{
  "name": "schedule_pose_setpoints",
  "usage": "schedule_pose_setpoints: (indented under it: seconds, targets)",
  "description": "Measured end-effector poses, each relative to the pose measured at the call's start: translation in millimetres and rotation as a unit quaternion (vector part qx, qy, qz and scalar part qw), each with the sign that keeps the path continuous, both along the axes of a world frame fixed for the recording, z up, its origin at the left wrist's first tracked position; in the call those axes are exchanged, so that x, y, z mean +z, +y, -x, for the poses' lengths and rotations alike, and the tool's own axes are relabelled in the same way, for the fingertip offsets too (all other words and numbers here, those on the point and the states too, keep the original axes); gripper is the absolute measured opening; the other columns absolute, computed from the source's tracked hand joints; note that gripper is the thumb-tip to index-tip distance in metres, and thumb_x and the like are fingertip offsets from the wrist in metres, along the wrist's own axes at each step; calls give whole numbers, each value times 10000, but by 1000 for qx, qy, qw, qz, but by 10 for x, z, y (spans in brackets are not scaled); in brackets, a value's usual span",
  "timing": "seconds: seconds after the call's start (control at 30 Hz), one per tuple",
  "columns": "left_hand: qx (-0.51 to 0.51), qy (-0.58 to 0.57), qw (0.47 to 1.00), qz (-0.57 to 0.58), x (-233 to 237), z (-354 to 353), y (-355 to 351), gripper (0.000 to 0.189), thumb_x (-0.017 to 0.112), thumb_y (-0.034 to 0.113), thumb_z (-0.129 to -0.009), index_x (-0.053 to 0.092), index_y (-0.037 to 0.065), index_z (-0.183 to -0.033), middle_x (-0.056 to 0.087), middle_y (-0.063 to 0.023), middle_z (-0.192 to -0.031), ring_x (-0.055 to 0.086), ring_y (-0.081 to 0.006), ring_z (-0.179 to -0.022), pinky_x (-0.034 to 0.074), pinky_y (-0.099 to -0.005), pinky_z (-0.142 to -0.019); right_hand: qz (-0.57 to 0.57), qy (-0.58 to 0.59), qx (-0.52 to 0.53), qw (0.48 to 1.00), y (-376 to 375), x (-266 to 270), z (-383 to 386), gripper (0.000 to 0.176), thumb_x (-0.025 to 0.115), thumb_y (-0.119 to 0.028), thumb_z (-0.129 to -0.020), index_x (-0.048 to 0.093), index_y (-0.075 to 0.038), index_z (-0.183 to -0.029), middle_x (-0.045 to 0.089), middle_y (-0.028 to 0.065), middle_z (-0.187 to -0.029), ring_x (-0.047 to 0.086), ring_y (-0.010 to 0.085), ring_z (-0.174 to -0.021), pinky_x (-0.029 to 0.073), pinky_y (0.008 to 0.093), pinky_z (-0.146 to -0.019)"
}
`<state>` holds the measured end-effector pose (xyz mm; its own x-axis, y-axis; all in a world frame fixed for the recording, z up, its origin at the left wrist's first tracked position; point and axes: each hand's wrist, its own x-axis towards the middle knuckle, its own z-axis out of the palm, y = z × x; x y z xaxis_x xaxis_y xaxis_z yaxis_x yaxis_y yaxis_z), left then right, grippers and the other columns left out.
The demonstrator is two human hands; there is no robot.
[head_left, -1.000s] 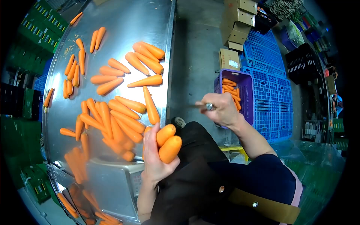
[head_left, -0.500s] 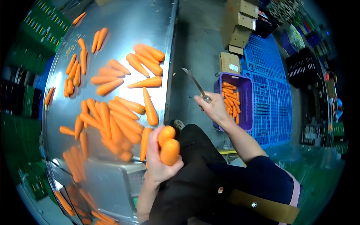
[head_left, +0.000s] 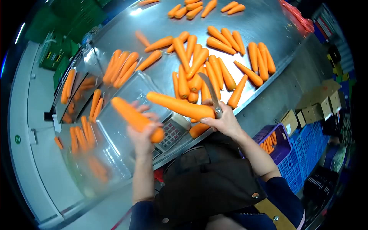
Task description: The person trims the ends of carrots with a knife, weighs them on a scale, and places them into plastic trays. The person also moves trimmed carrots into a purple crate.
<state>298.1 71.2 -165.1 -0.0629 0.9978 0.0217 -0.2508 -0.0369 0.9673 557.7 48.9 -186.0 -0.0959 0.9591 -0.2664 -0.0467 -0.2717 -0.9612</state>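
My left hand [head_left: 143, 132] is closed round a large carrot [head_left: 132, 115], held over the clear tray of a weighing scale [head_left: 111, 130]. In my right hand [head_left: 226, 120] are a knife [head_left: 210, 90], its curved blade pointing up and away, and a second carrot [head_left: 180, 105], gripped at its thick end and pointing left. Just past my right hand, loose carrots [head_left: 199, 63] lie heaped on the metal table [head_left: 264, 23]. The scale's keypad [head_left: 170, 134] shows between my hands.
More carrots [head_left: 120, 67] lie to the left behind the scale. A purple crate [head_left: 283, 143] with carrots stands on the floor at the right, beside blue pallets [head_left: 306, 149] and cardboard boxes [head_left: 326, 99]. Red plastic [head_left: 297, 17] lies at the table's far right corner.
The view has swung left towards the scale. My left hand, which held two carrots, now holds one over the scale. My right hand has come over the table and now grips a carrot with the knife.
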Motion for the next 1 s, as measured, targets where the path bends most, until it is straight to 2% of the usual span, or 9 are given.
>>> schedule_pose_setpoints:
  seconds: [0.03, 0.1, 0.2, 0.3, 0.47, 0.6, 0.63, 0.8, 1.0]
  targets:
    - [78, 80, 994, -6, -53, 351, -1, 691, 698, 110, -791, 366, 11, -1389, 585, -122, -1109, 640, -209, -822, 569, -311, -655, -162, -78, 15, 984, 147, -158, 89, 581, 819, -189, -768, 559, 33, -1237, 678, 82, -936, 659, 120, -728, 531, 269, -653]
    - [189, 121, 972, 66, 81, 837, 29, 509, 633, 105, -879, 407, 46, -1332, 585, -74, -953, 595, -158, -667, 543, -300, -612, -117, -157, 103, 975, 397, 116, 284, 589, 842, -224, -715, 595, 6, -1197, 691, 114, -1088, 669, 217, -1028, 495, 308, -920]
    - [141, 204, 967, 65, -130, 1661, 119, 382, 621, 151, -920, 470, 52, -1256, 579, -53, -902, 588, -142, -675, 515, -279, -603, -255, -219, 210, 918, 845, -6, 720, 579, 847, -259, -690, 637, -36, -1182, 695, 124, -1101, 673, 264, -1013, 508, 338, -906]
    - [78, 465, 879, 75, 54, 1634, 262, 394, 643, 211, -923, 505, 35, -1247, 588, -33, -878, 606, -162, -711, 510, -295, -657, -254, -234, 293, 891, 1206, 40, 1165, 572, 847, -263, -686, 645, -58, -1181, 696, 117, -1107, 669, 280, -1016, 508, 356, -911]
    - [-96, 613, 784, -32, -316, 1634, 482, 557, 666, 330, -894, 494, 59, -1350, 569, -193, -1259, 537, -362, -1165, 429, -437, -994, -348, -208, 299, 864, 1577, -489, 1520, 621, 791, -173, -768, 562, -38, -1329, 671, 130, -1180, 672, 235, -969, 517, 339, -888]
    - [-147, 575, 804, 44, -341, 1515, 416, 614, 611, 375, -923, 436, 52, -1416, 481, -226, -1394, 432, -391, -1316, 359, -437, -1093, -123, -72, 199, 970, 1319, -470, 1250, 491, 738, -197, -808, 617, -62, -1265, 683, 115, -1149, 665, 185, -923, 527, 317, -817]
    - [-153, 562, 812, 42, -369, 1552, 412, 621, 595, 380, -932, 421, 51, -1430, 469, -228, -1407, 420, -390, -1334, 347, -434, -1110, -45, -68, 191, 978, 1244, -381, 1108, 450, 721, -205, -828, 628, -67, -1247, 688, 69, -1069, 630, 109, -758, 528, 285, -710]
    - [-111, 504, 856, 9, -491, 1887, 366, 640, 459, 466, -1002, 384, 17, -1452, 419, -204, -1478, 387, -335, -1385, 278, -394, -1157, -19, -13, -36, 999, 736, -599, 292, 256, 667, -134, -902, 645, -9, -1125, 703, 54, -864, 543, 56, -532, 422, 196, -467]
    - [-51, 480, 876, 10, -86, 1992, 218, 778, 311, 604, -1007, 349, -19, -1471, 415, -177, -1493, 362, -291, -1404, 233, -361, -1159, 1, -32, -229, 973, 151, -702, -565, 201, 622, -130, -939, 618, 7, -1085, 679, 106, -839, 437, 48, -427, 300, 196, -366]
